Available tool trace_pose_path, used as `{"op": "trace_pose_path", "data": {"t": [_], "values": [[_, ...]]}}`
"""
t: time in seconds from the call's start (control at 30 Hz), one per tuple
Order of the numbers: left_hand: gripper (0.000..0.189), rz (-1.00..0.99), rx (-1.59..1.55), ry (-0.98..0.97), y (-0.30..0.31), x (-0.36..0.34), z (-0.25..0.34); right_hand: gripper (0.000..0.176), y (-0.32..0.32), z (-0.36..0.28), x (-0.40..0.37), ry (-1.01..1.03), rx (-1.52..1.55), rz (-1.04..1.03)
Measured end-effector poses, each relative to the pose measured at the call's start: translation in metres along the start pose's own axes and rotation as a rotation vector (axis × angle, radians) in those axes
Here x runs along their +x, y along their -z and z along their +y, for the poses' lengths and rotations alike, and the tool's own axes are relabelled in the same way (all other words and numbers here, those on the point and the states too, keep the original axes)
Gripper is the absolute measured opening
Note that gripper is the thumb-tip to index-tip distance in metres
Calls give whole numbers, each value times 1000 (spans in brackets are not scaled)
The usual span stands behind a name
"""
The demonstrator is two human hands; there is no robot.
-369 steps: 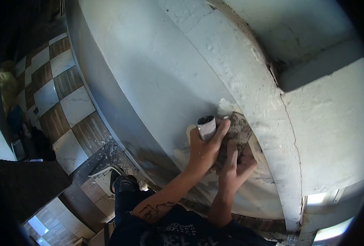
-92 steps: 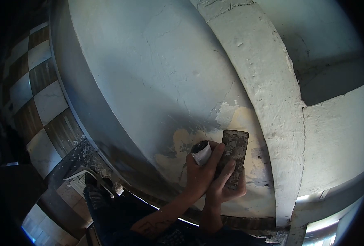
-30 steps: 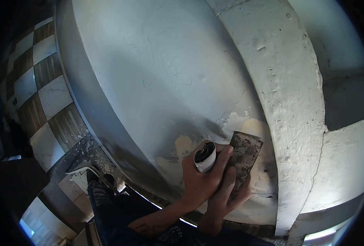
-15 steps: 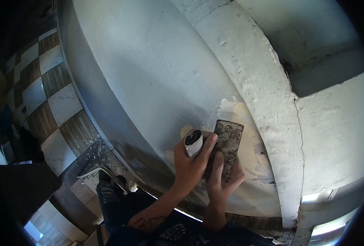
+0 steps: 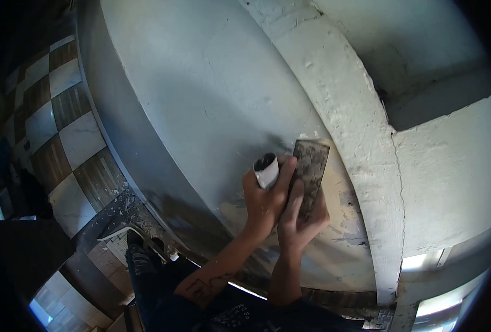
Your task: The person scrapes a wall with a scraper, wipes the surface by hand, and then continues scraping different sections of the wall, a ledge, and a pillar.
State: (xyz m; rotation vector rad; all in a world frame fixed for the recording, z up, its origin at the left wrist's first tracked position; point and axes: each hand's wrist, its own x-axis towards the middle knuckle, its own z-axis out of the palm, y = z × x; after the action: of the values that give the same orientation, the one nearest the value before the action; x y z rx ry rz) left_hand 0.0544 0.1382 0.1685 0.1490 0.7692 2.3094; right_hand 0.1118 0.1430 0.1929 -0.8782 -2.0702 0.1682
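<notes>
My left hand is closed around a rolled-up sheet, white outside and dark inside, which looks like sandpaper. Its thumb and fingertips also reach the left edge of a flat rectangular plate. The plate has a mottled grey-brown face. My right hand grips its lower part, thumb in front and fingers behind. Both hands are close together against a grey-white painted wall. Around the plate, a bare yellowish patch with flaked paint edges shows; whether the plate touches the wall there is hidden.
A raised, cracked white band runs along the right of the wall, beside a recess. Checkered floor tiles lie at left, with pale flakes near the wall's foot. A light metal frame stands by my leg.
Both hands have moved up the wall together with the plate and the rolled sheet. The plate now covers part of the patch's upper end. My view has shifted slightly.
</notes>
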Motion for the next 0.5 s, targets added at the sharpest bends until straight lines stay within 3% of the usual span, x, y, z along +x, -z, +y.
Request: {"op": "trace_pose_path", "data": {"t": [0.07, 0.13, 0.27, 0.33, 0.4, 0.5], "values": [[16, -16, -7, -13, 1, 2, 0, 21, -2, 0, -1, -11, -8, 5], [15, 0, 5, -24, 4, -4, -12, 22, -2, 10, -9, 179, -61, 76], [8, 13, 60, -80, -2, 8, -4, 20, -4, 0, 6, -13, -19, -12], [8, -37, -2, -2, 2, 11, 0, 19, -11, 4, 3, -9, 14, 40], [16, 5, 84, -129, 8, 5, -15, 21, -12, 14, -10, 180, -88, 115], [17, 17, 59, -134, 5, 10, -23, 21, -17, 15, -5, 113, -7, 144]]}}
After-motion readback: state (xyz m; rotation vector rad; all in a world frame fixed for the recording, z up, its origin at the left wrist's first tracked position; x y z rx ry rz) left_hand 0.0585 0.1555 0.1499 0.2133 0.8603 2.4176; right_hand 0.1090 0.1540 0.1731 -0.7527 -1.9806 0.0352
